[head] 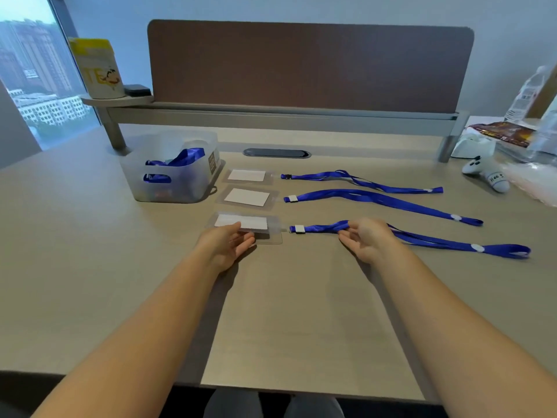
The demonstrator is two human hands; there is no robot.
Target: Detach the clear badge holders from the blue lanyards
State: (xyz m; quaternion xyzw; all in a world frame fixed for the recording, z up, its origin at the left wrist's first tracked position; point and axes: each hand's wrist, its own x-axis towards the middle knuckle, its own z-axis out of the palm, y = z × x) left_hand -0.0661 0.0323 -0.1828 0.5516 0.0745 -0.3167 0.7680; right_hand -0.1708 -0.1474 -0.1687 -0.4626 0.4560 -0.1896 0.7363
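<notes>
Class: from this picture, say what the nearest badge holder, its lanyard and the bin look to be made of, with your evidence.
Badge holder: clear soft plastic, glossy; the desk shows through. Lanyard: woven fabric ribbon, likely polyester; slight sheen, lies limp and folded. Bin: frosted translucent plastic, rigid; contents show blurred through its wall.

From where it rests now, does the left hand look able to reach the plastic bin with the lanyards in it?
Probably yes. The left hand touches the nearest badge holder, and the plastic bin sits just beyond, to its left, with bare desk between.
</notes>
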